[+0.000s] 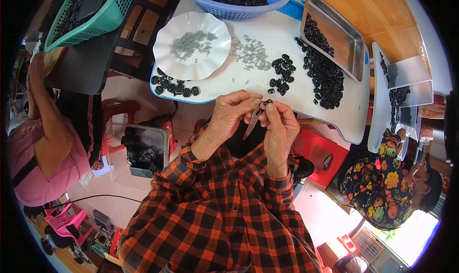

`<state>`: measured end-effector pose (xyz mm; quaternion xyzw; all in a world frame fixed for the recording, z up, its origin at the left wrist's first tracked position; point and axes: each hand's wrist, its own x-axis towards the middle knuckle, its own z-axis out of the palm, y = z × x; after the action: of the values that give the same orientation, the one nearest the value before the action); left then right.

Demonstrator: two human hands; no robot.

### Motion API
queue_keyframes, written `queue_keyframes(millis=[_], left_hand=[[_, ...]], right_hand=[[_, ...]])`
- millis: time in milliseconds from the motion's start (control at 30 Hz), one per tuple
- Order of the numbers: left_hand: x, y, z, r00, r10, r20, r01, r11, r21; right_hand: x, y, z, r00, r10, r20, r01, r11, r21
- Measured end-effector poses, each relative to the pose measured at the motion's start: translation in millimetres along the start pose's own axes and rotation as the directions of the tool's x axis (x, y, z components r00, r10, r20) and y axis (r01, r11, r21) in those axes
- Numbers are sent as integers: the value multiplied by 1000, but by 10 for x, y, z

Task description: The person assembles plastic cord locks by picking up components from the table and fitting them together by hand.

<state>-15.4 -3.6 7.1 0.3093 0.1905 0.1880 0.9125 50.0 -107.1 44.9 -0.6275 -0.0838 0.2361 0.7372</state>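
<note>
The white worktop runs out of view at the top, where a blue basket of black parts is cut off. A steel tray spills black rings down the right side. A white scalloped plate holds small grey pins, too small to make out. Left hand and right hand meet below the worktop edge, each grip pinched on one small black ring, mostly hidden by fingertips.

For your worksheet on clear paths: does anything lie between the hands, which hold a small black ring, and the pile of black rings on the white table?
Nothing visible does. The left hand and right hand pinch the ring at the table edge; bare tabletop separates it from the pile.
</note>
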Motion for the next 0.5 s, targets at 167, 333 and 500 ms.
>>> queue_keyframes(millis=[167, 333, 500], left_hand=[[-5, 30, -11, 999, -15, 37, 16, 999, -27], [-9, 26, 1, 998, -25, 51, 27, 999, -34], [2, 4, -22, 997, -23, 72, 25, 999, -28]], right_hand=[[-11, -11, -18, 999, 11, 39, -9, 999, -47], [-15, -16, 3, 999, 17, 45, -15, 999, -50], [-7, 9, -10, 999, 11, 43, -8, 998, -66]])
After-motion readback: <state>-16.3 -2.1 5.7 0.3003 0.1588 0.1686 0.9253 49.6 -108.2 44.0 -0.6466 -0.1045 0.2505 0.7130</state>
